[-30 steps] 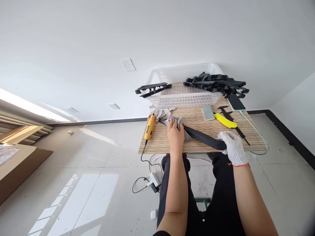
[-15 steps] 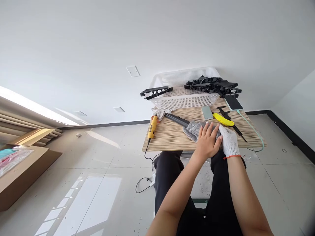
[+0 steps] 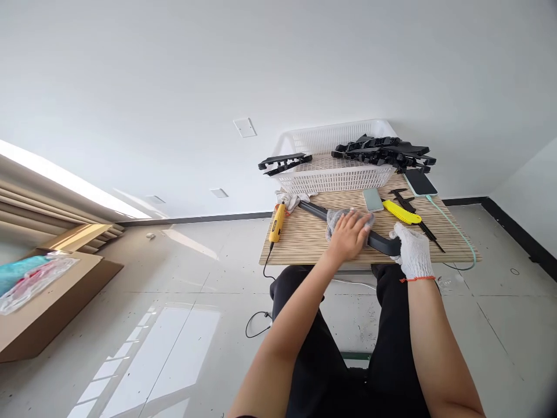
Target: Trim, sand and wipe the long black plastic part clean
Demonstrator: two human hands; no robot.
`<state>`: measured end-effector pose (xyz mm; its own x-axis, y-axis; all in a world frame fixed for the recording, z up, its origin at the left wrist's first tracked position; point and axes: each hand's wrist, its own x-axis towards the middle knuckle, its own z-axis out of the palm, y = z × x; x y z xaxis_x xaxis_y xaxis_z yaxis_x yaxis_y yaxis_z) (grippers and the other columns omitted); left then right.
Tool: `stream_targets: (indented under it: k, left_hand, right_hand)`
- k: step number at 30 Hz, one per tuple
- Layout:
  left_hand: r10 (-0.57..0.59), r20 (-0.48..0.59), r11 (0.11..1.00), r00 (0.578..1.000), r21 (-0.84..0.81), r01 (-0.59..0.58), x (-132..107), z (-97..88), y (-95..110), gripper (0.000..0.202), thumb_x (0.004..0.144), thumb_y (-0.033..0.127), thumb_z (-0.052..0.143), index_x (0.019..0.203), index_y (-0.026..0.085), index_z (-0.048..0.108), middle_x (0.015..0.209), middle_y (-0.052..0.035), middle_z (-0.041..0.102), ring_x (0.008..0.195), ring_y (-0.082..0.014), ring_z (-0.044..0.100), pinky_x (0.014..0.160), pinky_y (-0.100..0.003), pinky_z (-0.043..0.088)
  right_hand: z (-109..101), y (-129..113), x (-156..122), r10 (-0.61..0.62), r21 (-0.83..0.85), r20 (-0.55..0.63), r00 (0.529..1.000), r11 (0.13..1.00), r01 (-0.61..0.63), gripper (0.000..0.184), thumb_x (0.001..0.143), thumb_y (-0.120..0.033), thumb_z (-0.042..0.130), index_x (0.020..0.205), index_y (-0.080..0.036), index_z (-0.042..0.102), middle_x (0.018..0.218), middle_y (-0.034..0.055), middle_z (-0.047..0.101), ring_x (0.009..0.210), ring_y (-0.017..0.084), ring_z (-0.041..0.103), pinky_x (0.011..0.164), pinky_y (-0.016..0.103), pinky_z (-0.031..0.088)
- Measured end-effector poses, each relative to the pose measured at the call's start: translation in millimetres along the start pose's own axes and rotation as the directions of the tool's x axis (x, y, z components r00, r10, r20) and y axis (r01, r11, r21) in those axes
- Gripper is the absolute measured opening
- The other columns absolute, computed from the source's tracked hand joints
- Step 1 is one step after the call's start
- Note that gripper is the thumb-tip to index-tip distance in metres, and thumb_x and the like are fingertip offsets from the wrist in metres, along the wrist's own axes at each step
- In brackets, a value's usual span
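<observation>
A long black curved plastic part (image 3: 378,240) lies across a small striped wooden table (image 3: 304,241). My bare left hand (image 3: 348,235) presses a grey cloth (image 3: 335,216) onto the middle of the part, fingers wrapped over the cloth. My right hand (image 3: 413,252), in a white knit glove, grips the part's near right end.
A white mesh basket (image 3: 335,174) stands at the table's back with black plastic parts (image 3: 385,152) piled on it. A yellow rotary tool (image 3: 277,223), a second glove (image 3: 288,199), a phone (image 3: 373,199), a yellow utility knife (image 3: 401,212), a black caliper (image 3: 413,209) and a charging phone (image 3: 418,182) lie about. A cardboard box (image 3: 47,302) sits at left.
My left hand with the cloth slid right along the black part to my right hand, then came back left to the middle. My right hand kept hold of the end.
</observation>
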<state>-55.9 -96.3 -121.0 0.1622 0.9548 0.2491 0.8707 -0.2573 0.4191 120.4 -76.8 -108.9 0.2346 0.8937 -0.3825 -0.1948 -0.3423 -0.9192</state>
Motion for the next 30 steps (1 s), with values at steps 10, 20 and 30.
stream_targets:
  k: [10,20,30]
  left_hand:
    - [-0.290,-0.112,0.956,0.951,0.012,0.293,26,-24.8,-88,0.058,0.107,0.041,0.034,0.157,0.013,0.047,0.168,-0.0175,0.043,0.163,-0.0309,0.026,0.133,-0.052,0.021]
    - [-0.084,0.072,0.996,0.994,-0.019,0.086,2,2.3,4,0.056,0.108,0.051,0.031,0.160,0.036,0.043,0.178,-0.0042,0.023,0.167,-0.0314,0.010,0.134,-0.058,0.014]
    - [0.079,0.161,0.996,0.984,-0.052,-0.071,-10,10.5,58,0.058,0.109,0.053,0.024,0.163,0.039,0.038,0.175,-0.0034,0.030,0.166,-0.0303,0.017,0.135,-0.057,0.015]
  right_hand:
    - [-1,-7,-5,0.040,0.010,-0.002,0.999,0.999,-0.040,0.028,0.066,-0.042,0.079,0.072,-0.019,0.064,0.070,0.0056,0.072,0.058,0.019,0.065,0.040,0.024,0.045]
    - [1,-3,-1,-0.016,-0.040,-0.044,0.999,0.999,0.014,0.030,0.074,-0.051,0.066,0.071,-0.022,0.063,0.074,0.0061,0.072,0.063,0.020,0.065,0.043,0.027,0.045]
    - [-14,4,27,-0.331,-0.228,0.008,0.944,0.918,0.324,0.013,0.070,-0.030,0.069,0.078,-0.023,0.062,0.092,0.0054,0.073,0.107,0.026,0.069,0.084,0.032,0.058]
